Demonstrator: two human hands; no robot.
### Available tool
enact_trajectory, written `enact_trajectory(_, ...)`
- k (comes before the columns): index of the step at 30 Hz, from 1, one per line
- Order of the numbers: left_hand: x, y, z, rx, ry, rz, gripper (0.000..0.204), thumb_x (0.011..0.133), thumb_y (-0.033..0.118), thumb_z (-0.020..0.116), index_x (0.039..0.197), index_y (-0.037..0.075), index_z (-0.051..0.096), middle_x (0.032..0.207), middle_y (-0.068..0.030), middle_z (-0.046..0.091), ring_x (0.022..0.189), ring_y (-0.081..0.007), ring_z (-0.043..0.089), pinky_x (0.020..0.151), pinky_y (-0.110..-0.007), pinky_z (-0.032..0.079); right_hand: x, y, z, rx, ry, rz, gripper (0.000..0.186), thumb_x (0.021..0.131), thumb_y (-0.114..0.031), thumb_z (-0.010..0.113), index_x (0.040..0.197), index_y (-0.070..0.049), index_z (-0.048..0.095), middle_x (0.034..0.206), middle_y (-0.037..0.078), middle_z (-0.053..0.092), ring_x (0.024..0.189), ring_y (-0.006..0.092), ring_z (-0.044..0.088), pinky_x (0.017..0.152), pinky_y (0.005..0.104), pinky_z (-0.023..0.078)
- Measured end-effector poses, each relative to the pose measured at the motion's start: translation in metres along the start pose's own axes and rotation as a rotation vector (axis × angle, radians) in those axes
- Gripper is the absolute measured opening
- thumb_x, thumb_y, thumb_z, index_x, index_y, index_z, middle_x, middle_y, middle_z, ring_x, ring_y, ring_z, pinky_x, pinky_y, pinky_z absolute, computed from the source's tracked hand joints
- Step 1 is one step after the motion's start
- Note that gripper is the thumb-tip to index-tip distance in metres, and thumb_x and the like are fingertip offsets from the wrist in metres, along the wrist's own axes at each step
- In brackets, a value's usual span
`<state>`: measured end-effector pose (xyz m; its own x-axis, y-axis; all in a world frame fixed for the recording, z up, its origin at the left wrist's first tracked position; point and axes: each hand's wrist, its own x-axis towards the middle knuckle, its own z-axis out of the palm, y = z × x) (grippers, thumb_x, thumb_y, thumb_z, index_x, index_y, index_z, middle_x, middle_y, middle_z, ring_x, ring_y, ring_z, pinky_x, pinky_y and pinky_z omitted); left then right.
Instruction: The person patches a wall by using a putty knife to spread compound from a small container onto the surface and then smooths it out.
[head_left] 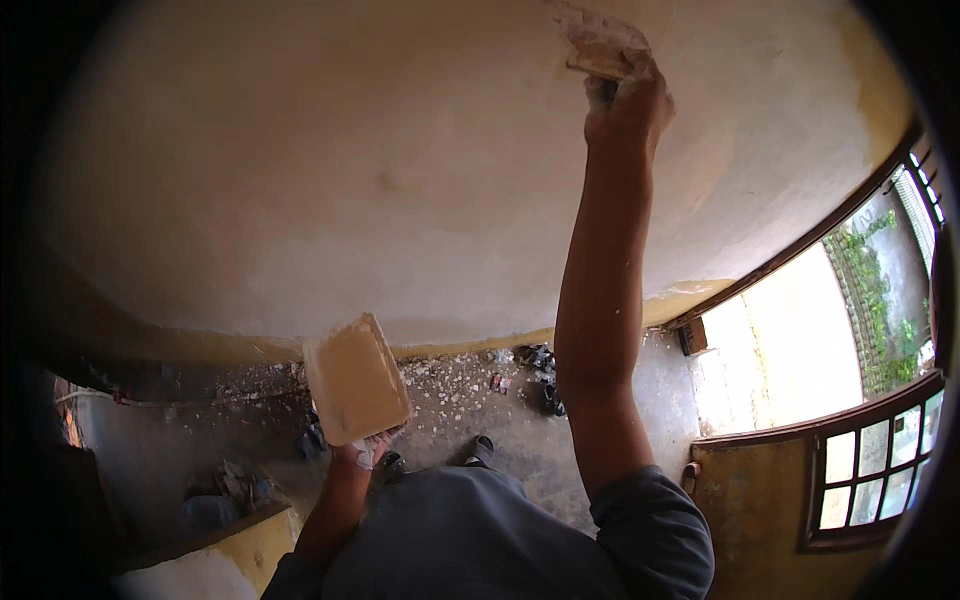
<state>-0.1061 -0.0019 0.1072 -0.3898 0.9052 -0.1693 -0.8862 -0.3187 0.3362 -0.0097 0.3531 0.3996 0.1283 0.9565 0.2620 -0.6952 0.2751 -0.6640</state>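
High up, my right hand (632, 95) is closed on a flat, plaster-smeared scraper (598, 48). The scraper's blade lies against or very close to the pale wall (330, 190). My left hand (368, 446) grips the lower edge of a rectangular plastering board (358, 382), held low in front of my body. Its face is coated beige, with rough residue along the left and upper rim. Most of the left hand's fingers are hidden behind the board. Whitish smears show on both hands.
Crumbs of debris (450, 385) and dark plastic bags (540, 375) lie on the floor along the wall's foot. An open doorway (780, 350) is at right, above a barred window (880, 465). A low wall (225, 545) stands at lower left.
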Motion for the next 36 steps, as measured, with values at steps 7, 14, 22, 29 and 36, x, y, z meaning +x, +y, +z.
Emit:
enact_trajectory(7, 0.007, -0.022, -0.047, -0.121, -0.111, -0.062, 0.059, 0.089, 0.048, 0.057, 0.131, 0.009, 0.047, 0.122, -0.0148, 0.056, 0.109, -0.0317, 0.060, 0.081, -0.051, 0.056, -0.042, 0.108, -0.099, 0.046, -0.083, 0.010, 0.030, 0.086, -0.012, 0.062, 0.107, 0.005, 0.053, 0.100, 0.014, 0.058, 0.087, 0.0228, 0.061, 0.067, 0.0371, 0.056)
enact_trajectory(14, -0.006, -0.027, -0.029, -0.042, 0.068, 0.025, 0.057, 0.090, 0.049, 0.053, 0.131, 0.010, 0.047, 0.123, -0.0148, 0.056, 0.109, -0.0331, 0.060, 0.082, -0.054, 0.055, -0.085, 0.180, -0.164, -0.010, -0.105, 0.196, 0.028, 0.088, -0.015, 0.062, 0.109, 0.002, 0.053, 0.101, 0.013, 0.059, 0.085, 0.0234, 0.062, 0.066, 0.0374, 0.058)
enact_trajectory(22, -0.013, -0.033, -0.043, -0.075, 0.148, 0.049, 0.056, 0.091, 0.049, 0.051, 0.132, 0.010, 0.047, 0.124, -0.0149, 0.056, 0.109, -0.0342, 0.059, 0.084, -0.056, 0.053, -0.142, 0.242, -0.247, -0.058, 0.017, 0.491, 0.027, 0.091, -0.016, 0.058, 0.112, 0.001, 0.054, 0.101, 0.011, 0.059, 0.089, 0.0236, 0.063, 0.067, 0.0389, 0.059)
enact_trajectory(29, -0.009, -0.025, -0.051, -0.066, 0.104, 0.087, 0.059, 0.091, 0.052, 0.050, 0.133, 0.010, 0.046, 0.127, -0.0151, 0.055, 0.111, -0.0356, 0.058, 0.085, -0.057, 0.053, -0.128, 0.166, -0.126, -0.190, -0.419, -0.174, 0.021, 0.089, -0.006, 0.060, 0.109, 0.001, 0.057, 0.102, 0.006, 0.062, 0.092, 0.0153, 0.062, 0.078, 0.0268, 0.053)
enact_trajectory(36, -0.010, -0.013, -0.034, -0.085, -0.043, 0.093, 0.066, 0.089, 0.054, 0.050, 0.137, 0.010, 0.042, 0.132, -0.0160, 0.052, 0.116, -0.0372, 0.056, 0.087, -0.059, 0.052, -0.030, -0.010, 0.099, 0.037, -0.432, -0.240, 0.025, 0.092, -0.022, 0.052, 0.099, 0.002, 0.059, 0.092, 0.013, 0.062, 0.074, 0.0202, 0.062, 0.069, 0.0322, 0.054)
